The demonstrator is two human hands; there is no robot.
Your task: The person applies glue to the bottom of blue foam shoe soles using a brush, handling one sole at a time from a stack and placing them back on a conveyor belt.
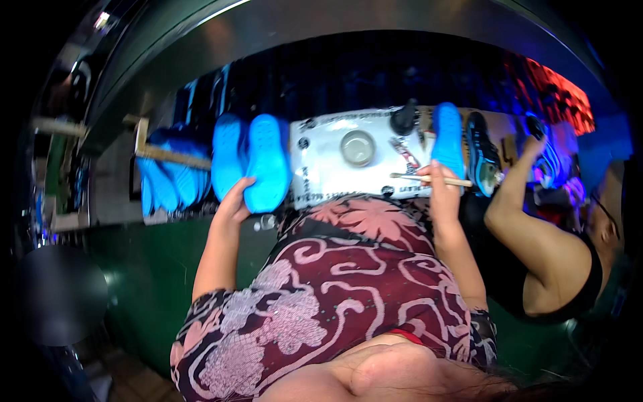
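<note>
My left hand [238, 201] grips the near end of a bright blue shoe sole [266, 154], its thumb on the upper face. A second blue sole [228, 151] lies just left of it. In my right hand [442, 187] is a thin brush [462, 181] with a light wooden handle, its bristles pointing left over the white sheet [321, 171]. Another blue sole [447, 130] lies just beyond my right hand; whether the fingers touch it I cannot tell. On the sheet stands a round pale bowl [358, 148].
More blue soles [175, 177] lean in a row at the left beside a wooden bar [171, 155]. A dark bottle [404, 119] stands behind the bowl. Dark shoes [482, 154] lie at the right, where a co-worker's bare arm [516, 194] reaches in. A metal beam [335, 20] spans the far side.
</note>
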